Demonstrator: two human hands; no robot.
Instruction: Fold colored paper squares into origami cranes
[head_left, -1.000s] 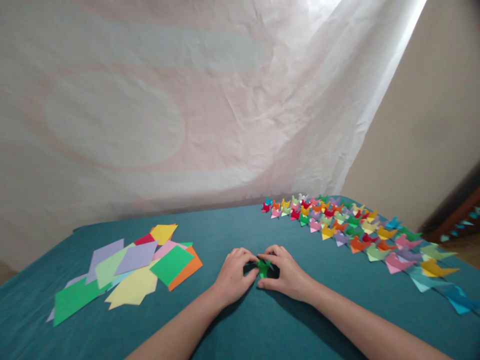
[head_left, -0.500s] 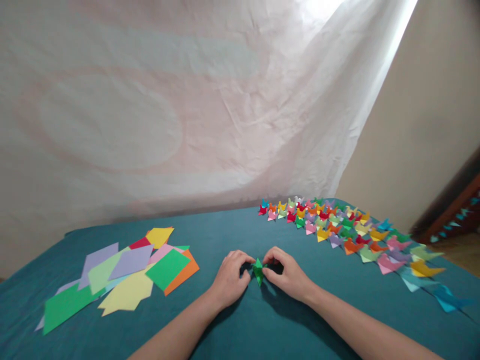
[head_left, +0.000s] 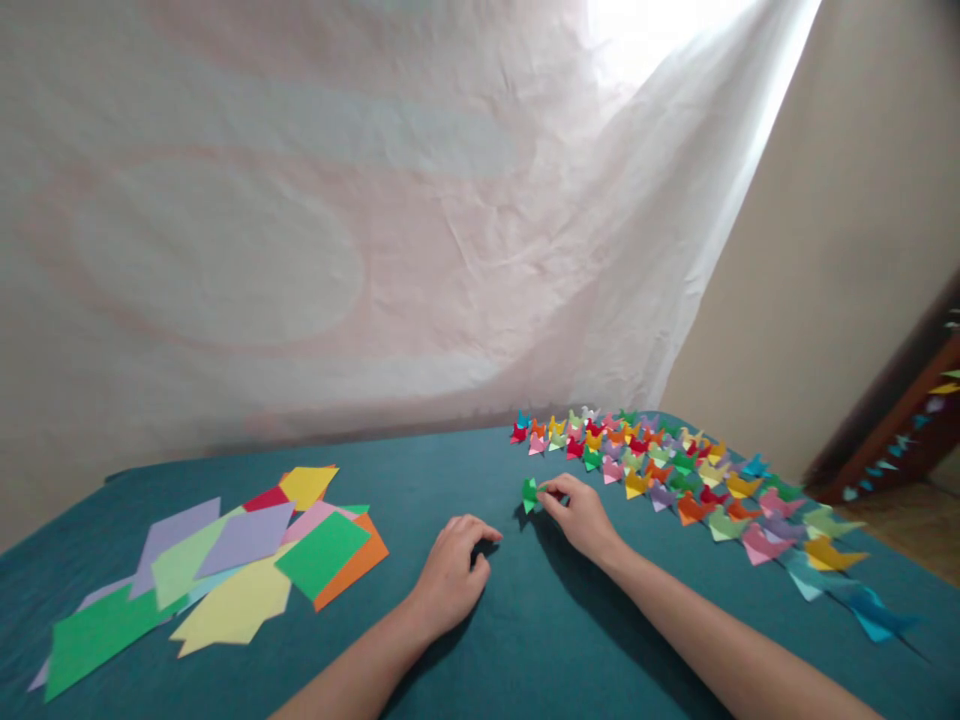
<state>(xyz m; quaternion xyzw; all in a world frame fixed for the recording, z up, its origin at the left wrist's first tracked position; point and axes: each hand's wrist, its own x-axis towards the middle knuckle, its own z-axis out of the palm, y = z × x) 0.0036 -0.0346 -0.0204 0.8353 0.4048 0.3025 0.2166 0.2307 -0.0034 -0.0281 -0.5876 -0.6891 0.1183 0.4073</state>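
A small folded green paper bird (head_left: 529, 495) is pinched at its right side by my right hand (head_left: 576, 510), just above the table, with its shadow beneath. Lower and to the left, my left hand (head_left: 454, 570) rests over the cloth with thumb and forefinger apart and nothing between them. Rows of folded paper birds (head_left: 660, 470) in many colours stand to the right of my right hand.
Loose paper sheets (head_left: 244, 605) in several colours lie overlapping on the left of the dark green tablecloth (head_left: 420, 480). A pale hanging cloth (head_left: 405, 250) backs the table. More small paper pieces (head_left: 889, 465) hang at the far right edge.
My left hand has let go of the green paper bird. My right hand has carried it away from me, toward the rows of birds. The view has shifted slightly.
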